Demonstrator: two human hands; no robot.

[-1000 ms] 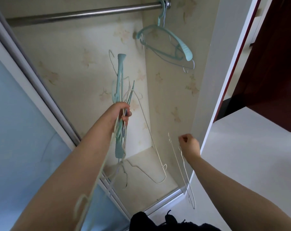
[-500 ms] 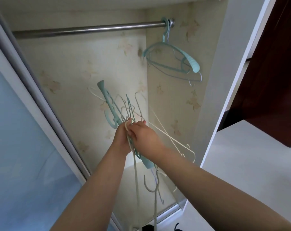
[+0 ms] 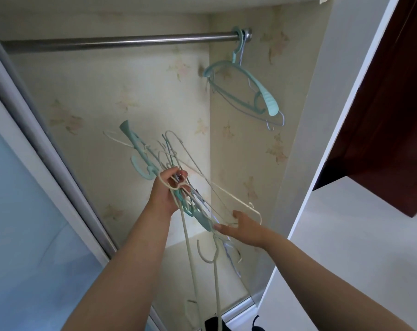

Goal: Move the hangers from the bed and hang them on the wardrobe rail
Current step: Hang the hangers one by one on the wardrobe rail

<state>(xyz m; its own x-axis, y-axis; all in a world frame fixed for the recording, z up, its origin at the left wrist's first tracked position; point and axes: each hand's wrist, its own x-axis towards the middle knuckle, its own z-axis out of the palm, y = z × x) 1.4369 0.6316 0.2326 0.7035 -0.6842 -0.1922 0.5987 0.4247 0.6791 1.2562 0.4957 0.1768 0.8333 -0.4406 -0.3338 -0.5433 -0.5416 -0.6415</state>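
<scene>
- Left hand (image 3: 165, 194) grips a tangled bundle of hangers (image 3: 178, 187) near its middle, fingers curled round the wires, holding it up in front of the open wardrobe.
- Right hand (image 3: 244, 226) reaches into the lower end of the bundle with fingers extended and loose; it touches the wires there, but I cannot tell whether it has one pinched.
- Bundle mixes thin white wire hangers with thicker teal plastic ones; some hooks point up, others dangle below the hands.
- Step in hand, as I judge it: separating one hanger from the tangle, not yet hanging it.
- Next move calls for freeing a single hook without dragging its neighbours, then lifting it to the wardrobe rail (image 3: 121, 41), well above both hands.
- Hung teal hanger (image 3: 245, 90) sits at the rail's right end, with a thin wire one beside it; the remaining rail is bare.
</scene>
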